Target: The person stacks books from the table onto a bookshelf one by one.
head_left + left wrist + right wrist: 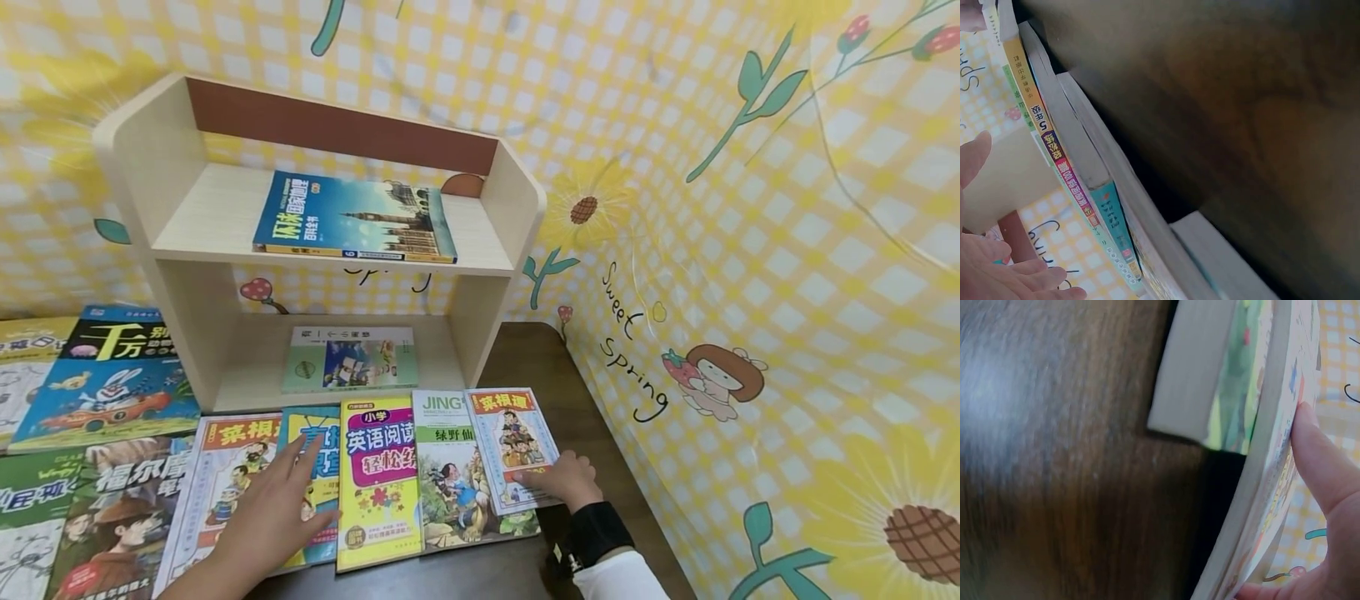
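Note:
My right hand (566, 479) grips the lower right edge of a small white book with an orange title (517, 437), its thumb (1313, 450) lying on the cover. That book overlaps the upper right of a green-and-white storybook (450, 492). Over a blue-and-yellow book (327, 467), my left hand (273, 508) is spread with its fingers apart, holding nothing. A yellow and pink English reader (378, 508) lies between the hands. Left of the blue book is another white book with an orange title (228, 454), partly covered by my left hand.
A two-tier wooden shelf (176, 125) stands behind the row. Blue books (352, 217) lie on its upper tier, a pale green book (300, 375) on the lower. Several more books (112, 392) lie at left on the dark table (536, 358). Yellow checked cloth (750, 275) lines the back and right.

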`<state>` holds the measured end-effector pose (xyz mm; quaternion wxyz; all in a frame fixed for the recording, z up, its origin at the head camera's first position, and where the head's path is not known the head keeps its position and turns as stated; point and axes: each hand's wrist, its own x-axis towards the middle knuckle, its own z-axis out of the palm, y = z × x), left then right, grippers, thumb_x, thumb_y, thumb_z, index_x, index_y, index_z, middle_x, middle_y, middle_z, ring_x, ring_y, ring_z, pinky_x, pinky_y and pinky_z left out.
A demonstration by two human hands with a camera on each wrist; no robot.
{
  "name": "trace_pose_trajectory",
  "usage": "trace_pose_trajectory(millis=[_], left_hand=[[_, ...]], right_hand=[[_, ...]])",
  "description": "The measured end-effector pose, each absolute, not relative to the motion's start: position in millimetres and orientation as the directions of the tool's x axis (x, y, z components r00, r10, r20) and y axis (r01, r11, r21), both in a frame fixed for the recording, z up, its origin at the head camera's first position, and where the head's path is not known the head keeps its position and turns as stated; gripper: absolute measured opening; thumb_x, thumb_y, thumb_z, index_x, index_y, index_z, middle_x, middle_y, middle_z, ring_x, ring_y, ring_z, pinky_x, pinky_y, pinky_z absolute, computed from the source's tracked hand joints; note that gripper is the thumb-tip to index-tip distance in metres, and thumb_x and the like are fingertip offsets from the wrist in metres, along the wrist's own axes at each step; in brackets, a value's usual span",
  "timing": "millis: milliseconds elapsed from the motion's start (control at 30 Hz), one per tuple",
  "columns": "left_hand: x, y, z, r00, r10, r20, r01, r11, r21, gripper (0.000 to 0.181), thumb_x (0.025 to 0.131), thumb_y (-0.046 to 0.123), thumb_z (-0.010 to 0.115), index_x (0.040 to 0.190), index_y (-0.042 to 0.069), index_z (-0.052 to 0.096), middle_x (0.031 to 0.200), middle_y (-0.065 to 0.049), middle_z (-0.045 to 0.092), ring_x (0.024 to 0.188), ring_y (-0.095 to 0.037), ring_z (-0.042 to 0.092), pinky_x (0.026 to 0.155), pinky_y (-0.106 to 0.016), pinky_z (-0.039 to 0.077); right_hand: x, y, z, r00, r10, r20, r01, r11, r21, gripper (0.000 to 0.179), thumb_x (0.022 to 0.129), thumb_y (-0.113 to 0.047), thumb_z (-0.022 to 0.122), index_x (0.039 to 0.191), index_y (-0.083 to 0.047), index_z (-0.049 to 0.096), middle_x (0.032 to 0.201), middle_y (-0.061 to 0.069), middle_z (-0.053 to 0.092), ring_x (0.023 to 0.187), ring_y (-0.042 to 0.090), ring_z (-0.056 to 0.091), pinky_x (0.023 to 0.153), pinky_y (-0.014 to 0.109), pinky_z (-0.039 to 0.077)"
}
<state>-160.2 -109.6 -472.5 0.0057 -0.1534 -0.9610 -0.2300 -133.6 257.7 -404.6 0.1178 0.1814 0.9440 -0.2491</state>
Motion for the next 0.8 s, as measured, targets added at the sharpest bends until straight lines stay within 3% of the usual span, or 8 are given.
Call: trace_pose_trajectory(millis=[100, 200, 367, 533, 800], left_hand=[[-159, -110, -473, -0.956, 0.287, 0.065, 0.285, 0.849, 0.445, 0.107, 0.069, 0.046, 0.083, 0.149, 0.0, 0.029, 0.146, -0.033, 0.031, 0.13, -0.055, 0.032, 0.095, -0.074, 0.031], [-159, -111, -473, -0.957, 0.284, 0.059, 0.279, 0.85, 0.447, 0.107, 0.07, 0.047, 0.083, 0.149, 0.0, 0.029, 0.146, -0.033, 0.03, 0.13, -0.055, 0.031, 0.096, -0.073, 0.03], [-159, -111, -472, -0.957, 0.286, 0.054, 0.279, 0.851, 0.445, 0.107, 0.07, 0.049, 0.082, 0.149, 0.0, 0.029, 0.146, -0.034, 0.029, 0.13, -0.055, 0.03, 0.095, -0.073, 0.029], [-160, -110, -473, -0.959, 0.281, 0.04, 0.269, 0.855, 0.443, 0.109, 0.069, 0.052, 0.082, 0.149, -0.001, 0.029, 0.146, -0.034, 0.028, 0.13, -0.056, 0.03, 0.093, -0.074, 0.03], [-158, -111, -474, -0.956, 0.291, 0.032, 0.274, 0.849, 0.451, 0.107, 0.07, 0.049, 0.082, 0.149, -0.001, 0.029, 0.148, -0.033, 0.027, 0.131, -0.055, 0.029, 0.096, -0.073, 0.029]], right_hand=[[-159, 267, -460, -0.866, 0.404, -0.294, 0.492, 0.794, -0.358, 0.103, 0.067, -0.054, 0.082, 0.128, 0.017, 0.04, 0.121, 0.036, 0.042, 0.114, 0.046, 0.039, 0.091, 0.057, 0.041], [-170, 274, -482, -0.866, 0.417, -0.274, 0.492, 0.805, -0.331, 0.104, 0.064, -0.054, 0.084, 0.126, 0.016, 0.04, 0.117, 0.034, 0.042, 0.109, 0.044, 0.039, 0.088, 0.058, 0.041], [-173, 272, -479, -0.886, 0.362, -0.29, 0.449, 0.829, -0.334, 0.106, 0.061, -0.057, 0.085, 0.125, 0.016, 0.043, 0.113, 0.033, 0.047, 0.106, 0.044, 0.044, 0.086, 0.057, 0.045], [-177, 264, -476, -0.902, 0.332, -0.275, 0.404, 0.872, -0.275, 0.093, 0.063, -0.052, 0.085, 0.119, 0.013, 0.049, 0.106, 0.026, 0.052, 0.1, 0.039, 0.046, 0.086, 0.05, 0.043], [-178, 261, -479, -0.897, 0.322, -0.302, 0.41, 0.861, -0.301, 0.09, 0.061, -0.047, 0.088, 0.116, 0.01, 0.047, 0.103, 0.025, 0.049, 0.097, 0.037, 0.044, 0.084, 0.047, 0.042]])
